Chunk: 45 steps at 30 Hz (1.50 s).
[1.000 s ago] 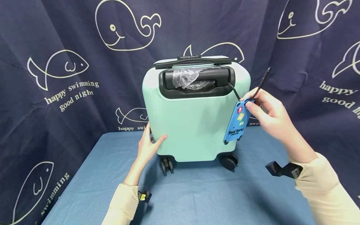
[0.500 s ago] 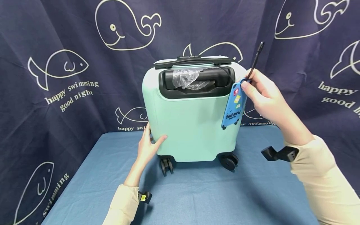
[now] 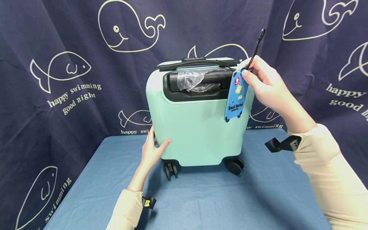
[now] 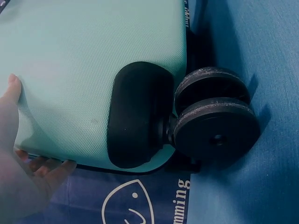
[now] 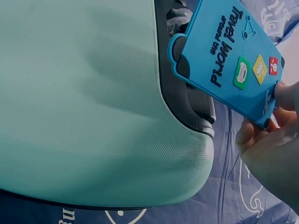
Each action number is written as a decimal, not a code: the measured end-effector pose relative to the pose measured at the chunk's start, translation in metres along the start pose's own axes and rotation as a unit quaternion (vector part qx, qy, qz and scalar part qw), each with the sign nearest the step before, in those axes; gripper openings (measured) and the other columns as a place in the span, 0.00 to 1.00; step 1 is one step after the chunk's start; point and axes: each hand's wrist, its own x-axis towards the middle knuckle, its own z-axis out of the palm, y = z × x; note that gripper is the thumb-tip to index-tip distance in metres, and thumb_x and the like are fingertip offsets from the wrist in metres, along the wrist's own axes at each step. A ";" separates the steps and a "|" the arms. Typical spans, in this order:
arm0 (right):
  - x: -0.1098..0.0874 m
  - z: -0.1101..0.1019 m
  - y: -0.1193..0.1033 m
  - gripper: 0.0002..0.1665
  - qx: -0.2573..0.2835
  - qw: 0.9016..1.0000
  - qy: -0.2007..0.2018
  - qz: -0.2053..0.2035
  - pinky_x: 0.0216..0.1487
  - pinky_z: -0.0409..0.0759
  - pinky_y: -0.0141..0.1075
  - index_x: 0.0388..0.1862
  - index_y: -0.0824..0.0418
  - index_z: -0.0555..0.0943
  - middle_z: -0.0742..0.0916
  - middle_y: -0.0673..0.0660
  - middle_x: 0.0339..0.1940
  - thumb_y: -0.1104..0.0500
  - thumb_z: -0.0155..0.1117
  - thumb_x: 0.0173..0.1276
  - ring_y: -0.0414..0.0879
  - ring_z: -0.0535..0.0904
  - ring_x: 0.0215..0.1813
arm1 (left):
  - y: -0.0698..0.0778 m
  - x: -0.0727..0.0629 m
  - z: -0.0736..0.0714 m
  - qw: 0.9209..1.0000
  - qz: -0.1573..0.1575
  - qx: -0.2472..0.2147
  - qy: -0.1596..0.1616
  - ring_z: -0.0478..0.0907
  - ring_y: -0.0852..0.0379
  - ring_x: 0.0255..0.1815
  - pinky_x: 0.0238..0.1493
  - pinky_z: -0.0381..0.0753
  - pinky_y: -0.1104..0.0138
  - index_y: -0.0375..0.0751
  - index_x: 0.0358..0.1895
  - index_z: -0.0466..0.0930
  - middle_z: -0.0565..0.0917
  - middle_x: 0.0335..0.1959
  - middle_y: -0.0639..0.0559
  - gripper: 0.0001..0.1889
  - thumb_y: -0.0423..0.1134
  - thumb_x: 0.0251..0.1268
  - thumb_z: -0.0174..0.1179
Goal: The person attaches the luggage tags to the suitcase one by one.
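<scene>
A mint-green suitcase (image 3: 198,131) stands upright on its wheels, its black carry handle (image 3: 198,64) on top. My left hand (image 3: 150,151) rests against its lower left side. The thumb lies on the front face, and the straight fingers touch the side. At the upper right corner, my right hand (image 3: 265,81) pinches the top of a blue luggage tag (image 3: 235,95). The tag hangs in front of the suitcase's recess, and its black strap (image 3: 254,51) sticks up past the fingers. In the right wrist view, the tag (image 5: 229,56) shows "Travel World" lettering and coloured patches.
Clear plastic wrap (image 3: 189,80) covers part of the black telescopic handle (image 3: 218,77) in the recess. Black wheels (image 3: 234,165) stand on the blue cloth (image 3: 201,198). A dark blue curtain (image 3: 72,32) with white fish drawings hangs behind.
My right hand has moved up and slightly left with the luggage tag, from beside the suitcase to its upper right corner. The left hand and suitcase have stayed in place.
</scene>
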 end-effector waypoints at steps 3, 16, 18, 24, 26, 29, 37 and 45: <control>0.007 0.001 0.001 0.09 -0.001 1.000 -0.007 0.009 0.39 0.66 0.24 0.44 0.55 0.76 0.77 0.44 0.32 0.64 0.49 0.71 0.37 0.72 0.35 | -0.001 0.000 0.000 1.000 -0.001 0.003 0.000 0.65 0.51 0.67 0.61 0.72 0.54 0.60 0.74 0.45 0.62 0.71 0.51 0.47 0.61 0.55 0.62; 0.035 0.004 0.006 0.07 -0.009 0.999 -0.041 0.025 0.40 0.64 0.23 0.42 0.60 0.76 0.78 0.42 0.31 0.63 0.51 0.70 0.36 0.72 0.35 | 0.000 0.000 0.000 1.000 0.002 0.004 0.003 0.66 0.50 0.67 0.61 0.72 0.56 0.61 0.74 0.45 0.62 0.71 0.51 0.46 0.60 0.55 0.62; 0.039 0.005 0.005 0.06 -0.015 0.998 -0.054 0.026 0.41 0.64 0.24 0.41 0.60 0.77 0.78 0.42 0.34 0.62 0.51 0.71 0.36 0.72 0.36 | 0.000 0.000 0.000 1.000 0.002 0.003 0.003 0.66 0.50 0.67 0.61 0.72 0.56 0.60 0.74 0.45 0.62 0.71 0.51 0.46 0.60 0.55 0.62; 0.048 0.009 0.005 0.09 -0.043 0.996 -0.075 0.032 0.43 0.63 0.24 0.41 0.65 0.77 0.75 0.43 0.38 0.61 0.52 0.71 0.37 0.70 0.40 | 0.000 0.000 -0.001 1.000 -0.003 0.002 0.002 0.66 0.51 0.66 0.61 0.72 0.56 0.60 0.74 0.46 0.63 0.70 0.51 0.46 0.60 0.55 0.63; 0.051 0.010 0.005 0.10 -0.046 0.995 -0.080 0.035 0.41 0.63 0.24 0.40 0.67 0.77 0.74 0.44 0.37 0.60 0.52 0.70 0.37 0.69 0.39 | 0.000 0.000 -0.001 1.000 -0.005 0.001 0.001 0.66 0.51 0.66 0.61 0.72 0.56 0.60 0.74 0.46 0.63 0.70 0.51 0.47 0.60 0.54 0.63; 0.056 0.011 0.005 0.11 -0.063 0.993 -0.092 0.033 0.41 0.63 0.25 0.39 0.67 0.76 0.73 0.46 0.38 0.59 0.53 0.70 0.38 0.69 0.39 | 0.000 0.000 -0.001 1.000 -0.006 -0.002 0.001 0.66 0.51 0.66 0.61 0.72 0.57 0.60 0.74 0.46 0.63 0.70 0.51 0.47 0.60 0.54 0.63; 0.066 0.013 0.004 0.14 -0.114 0.986 -0.122 0.028 0.38 0.62 0.28 0.32 0.66 0.75 0.73 0.51 0.32 0.55 0.55 0.70 0.39 0.67 0.37 | 0.000 0.000 0.000 1.000 -0.007 0.000 0.000 0.66 0.51 0.67 0.61 0.72 0.56 0.61 0.74 0.46 0.62 0.70 0.51 0.47 0.62 0.54 0.62; 0.076 0.009 -0.002 0.14 -0.146 0.974 -0.165 0.051 0.36 0.61 0.29 0.31 0.62 0.75 0.76 0.48 0.29 0.53 0.57 0.68 0.40 0.67 0.35 | -0.001 0.000 -0.001 1.000 -0.006 -0.004 -0.002 0.66 0.51 0.67 0.61 0.72 0.55 0.62 0.74 0.46 0.62 0.71 0.52 0.46 0.62 0.54 0.62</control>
